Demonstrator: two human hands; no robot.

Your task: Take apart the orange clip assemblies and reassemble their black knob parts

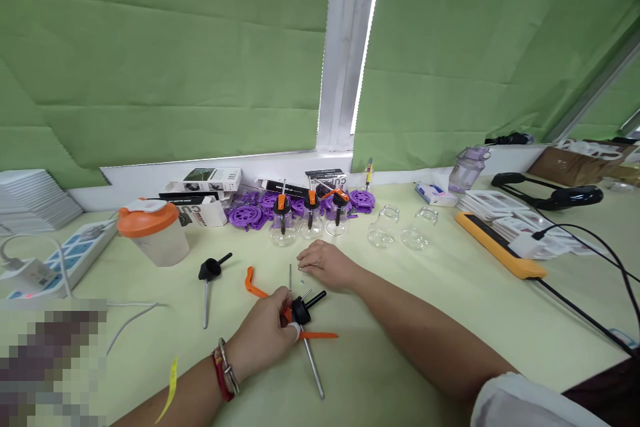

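A pixelated patch (pixel 53 360) hides the table's lower-left corner, and both forearms run off the bottom edge.

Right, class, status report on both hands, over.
Left hand gripping black-and-orange pump piece with metal tube. Right hand fingertips on tiny parts on the pale green table. Loose orange lever beside left hand.

The white carton (pixel 203 213) by the orange-lidded cup shows large letters that seem to begin "CU"; print on the other boxes is too small to read.

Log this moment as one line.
left hand: grips black-orange pump part | right hand: fingertips on small pin | table
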